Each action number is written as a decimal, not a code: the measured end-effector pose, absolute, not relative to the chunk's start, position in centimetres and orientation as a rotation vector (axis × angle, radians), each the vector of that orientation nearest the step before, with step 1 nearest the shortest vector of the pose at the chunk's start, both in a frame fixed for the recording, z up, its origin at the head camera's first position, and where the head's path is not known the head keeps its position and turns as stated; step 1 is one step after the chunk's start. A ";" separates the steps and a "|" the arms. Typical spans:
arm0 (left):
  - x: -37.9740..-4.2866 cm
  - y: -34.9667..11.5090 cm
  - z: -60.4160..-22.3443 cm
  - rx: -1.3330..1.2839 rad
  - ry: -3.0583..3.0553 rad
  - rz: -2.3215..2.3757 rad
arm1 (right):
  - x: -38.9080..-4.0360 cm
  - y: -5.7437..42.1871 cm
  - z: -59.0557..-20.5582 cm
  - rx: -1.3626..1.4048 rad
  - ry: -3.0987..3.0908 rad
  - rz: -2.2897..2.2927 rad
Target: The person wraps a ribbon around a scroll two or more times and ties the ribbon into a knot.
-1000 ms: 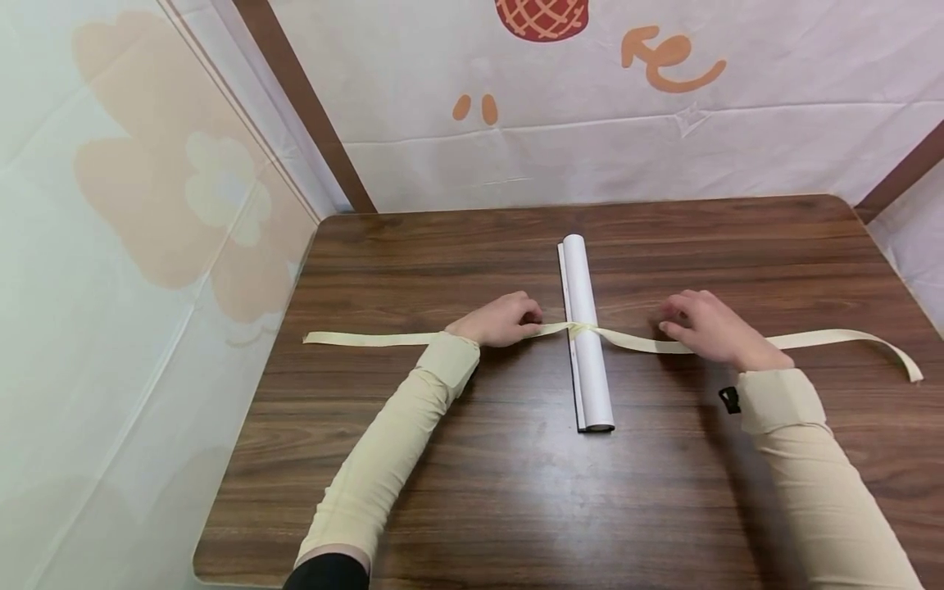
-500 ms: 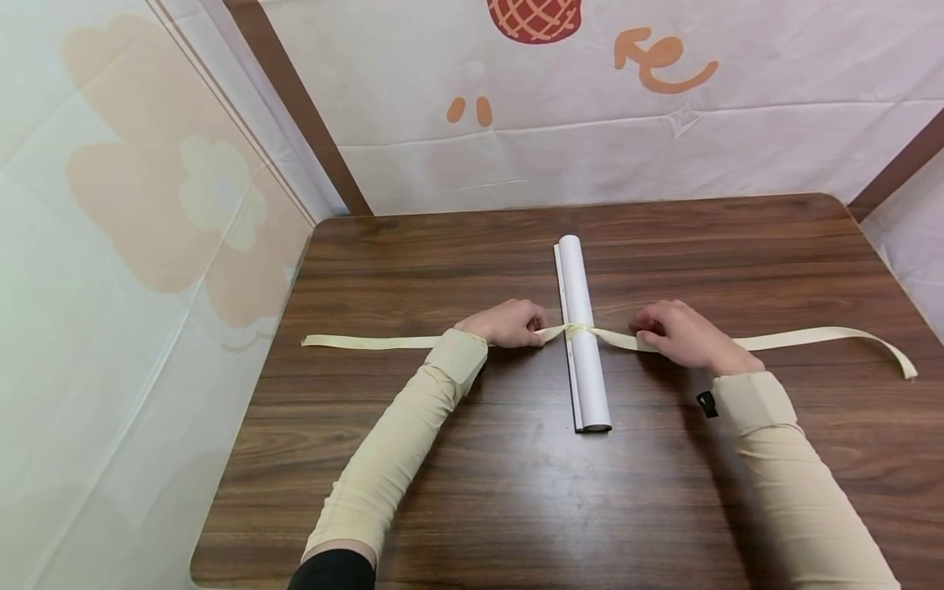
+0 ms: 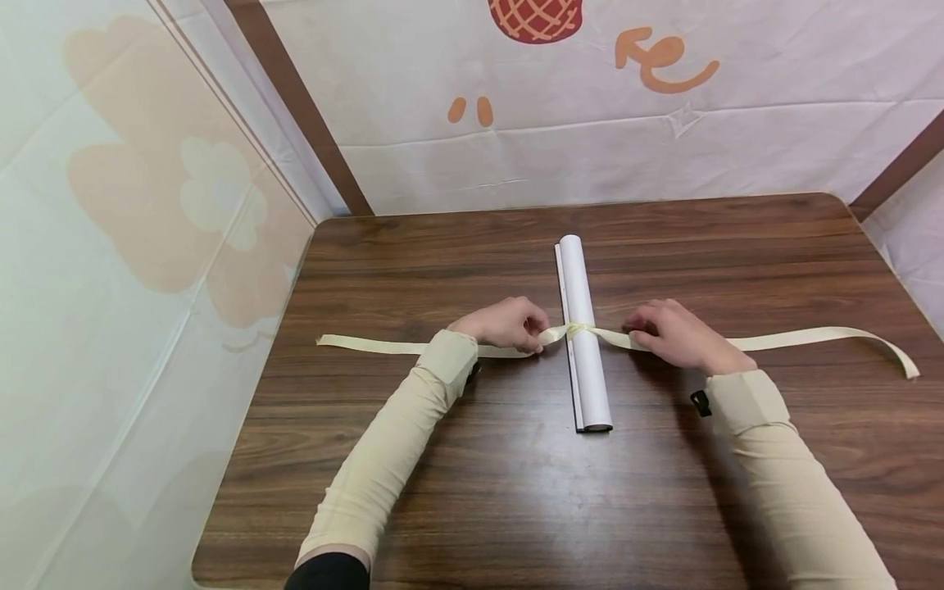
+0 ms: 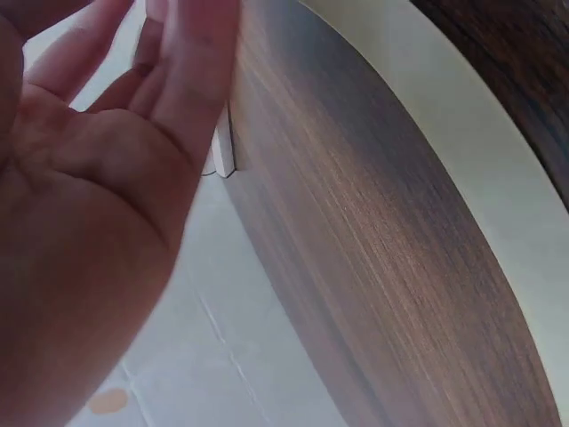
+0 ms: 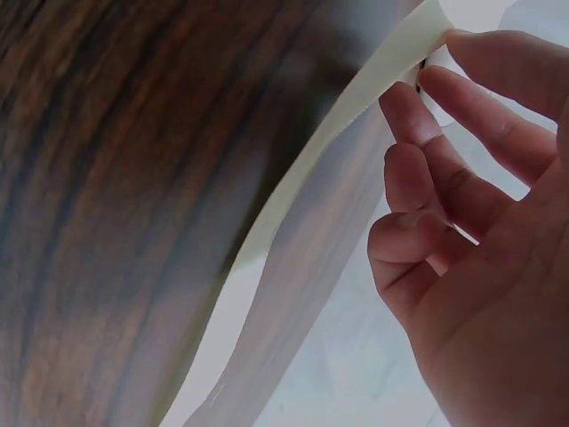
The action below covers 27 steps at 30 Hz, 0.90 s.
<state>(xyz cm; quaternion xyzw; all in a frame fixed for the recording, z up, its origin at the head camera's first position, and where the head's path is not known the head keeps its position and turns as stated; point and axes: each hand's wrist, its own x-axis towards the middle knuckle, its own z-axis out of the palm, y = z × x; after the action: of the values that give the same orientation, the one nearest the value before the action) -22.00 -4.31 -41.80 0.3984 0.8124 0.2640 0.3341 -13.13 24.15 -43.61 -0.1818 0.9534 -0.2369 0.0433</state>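
In the head view a white paper roll [image 3: 587, 369] lies on the table, a cream ribbon [image 3: 796, 337] wrapped and crossed around its middle. Just left of the roll my left hand [image 3: 505, 322] pinches the ribbon at a twisted part; its fingertips are out of frame in the left wrist view, where the palm [image 4: 98, 222] fills the left side. On the roll's other side my right hand [image 3: 682, 334] pinches the ribbon between thumb and index finger, its other fingers [image 5: 413, 178] loosely curled. Both ribbon tails trail outward over the table.
The brown wood-grain table [image 3: 590, 508] has a rounded far edge against a printed white cloth wall [image 3: 590, 156]. Another cloth wall [image 3: 147, 344] stands along the left side. Beige sleeves [image 3: 383, 459] cover both forearms.
My right hand has moved left along the ribbon, closer to the roll, and now pinches it. The left ribbon tail's end has been drawn a little to the right. The roll stays put.
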 end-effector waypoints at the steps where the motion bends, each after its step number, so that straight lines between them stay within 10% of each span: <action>1: -22.0 -4.3 -41.7 1.034 2.106 0.722 | -13.1 24.1 -43.6 -0.556 2.915 -0.722; 27: -21.2 -2.2 -42.8 1.117 2.225 1.121 | -12.9 24.1 -44.4 -0.596 2.952 -0.736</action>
<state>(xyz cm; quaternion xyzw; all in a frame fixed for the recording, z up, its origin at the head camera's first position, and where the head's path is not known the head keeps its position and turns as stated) -21.20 -2.19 -42.83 0.4004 0.7978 0.4018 0.2044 -12.88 24.05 -44.44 -0.1923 0.9520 -0.2373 0.0207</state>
